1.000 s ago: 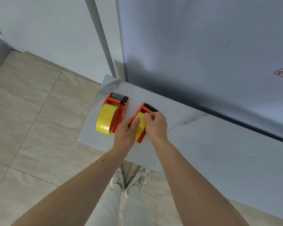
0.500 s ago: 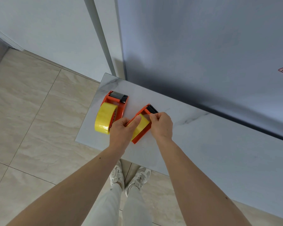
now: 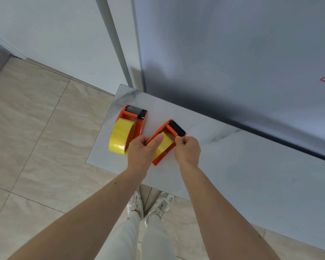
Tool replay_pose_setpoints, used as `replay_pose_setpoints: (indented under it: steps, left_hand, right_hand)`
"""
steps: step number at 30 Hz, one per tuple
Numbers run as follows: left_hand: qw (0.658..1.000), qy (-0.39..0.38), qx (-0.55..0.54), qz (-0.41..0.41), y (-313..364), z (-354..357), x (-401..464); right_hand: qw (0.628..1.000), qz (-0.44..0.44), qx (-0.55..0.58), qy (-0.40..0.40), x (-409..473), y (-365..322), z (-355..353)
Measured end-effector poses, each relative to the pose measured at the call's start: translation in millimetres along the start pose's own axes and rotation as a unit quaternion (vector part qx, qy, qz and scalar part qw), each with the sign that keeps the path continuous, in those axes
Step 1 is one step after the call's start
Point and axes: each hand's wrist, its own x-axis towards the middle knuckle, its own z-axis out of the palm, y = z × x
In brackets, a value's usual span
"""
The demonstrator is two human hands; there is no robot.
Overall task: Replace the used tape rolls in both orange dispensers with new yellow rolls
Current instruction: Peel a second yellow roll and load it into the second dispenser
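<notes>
- The right hand [image 3: 187,152] pinches what looks like the loose tape end, just short of the black serrated blade [image 3: 177,128]. From this angle the strip is too pale to be sure it is caught.
- If that pinch slips, the end could snap back onto the roll and be hard to find again.
- The tape may go on crooked or stick to itself if it is pulled off-line from the blade.
- The left hand [image 3: 141,152] grips the right dispenser [image 3: 161,147], thumb pressed on its yellow roll [image 3: 162,145]. Pulling against a loose hold could tip or slide the dispenser on the table [image 3: 233,166].
- Fingertips sit close to the teeth, so a nick is possible.
- The left dispenser [image 3: 137,121] lies near the table's corner with its own yellow roll [image 3: 121,136] seated, touched by neither hand.
</notes>
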Motion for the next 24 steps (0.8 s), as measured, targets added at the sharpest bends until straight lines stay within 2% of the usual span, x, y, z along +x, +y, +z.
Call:
replay_pose_setpoints:
  steps: [5,14,19,24]
  left_hand:
    - [1.0,-0.005,-0.002,-0.006,-1.4,-3.3,0.0]
    - [0.998,-0.053,0.038,-0.015,-0.3,-11.7,-2.7]
    - [0.971,-0.132,0.185,0.077,1.7,-17.9,-10.8]
    - [0.957,-0.111,0.224,0.15,-2.1,-19.2,-16.5]
  right_hand:
    - [0.999,-0.002,-0.031,0.009,5.2,0.6,-3.7]
    - [0.989,-0.075,-0.124,0.024,14.4,-1.5,-16.2]
    - [0.978,-0.119,-0.171,0.019,21.1,-3.1,-24.3]
    - [0.972,-0.134,-0.194,0.023,27.4,-3.8,-30.5]
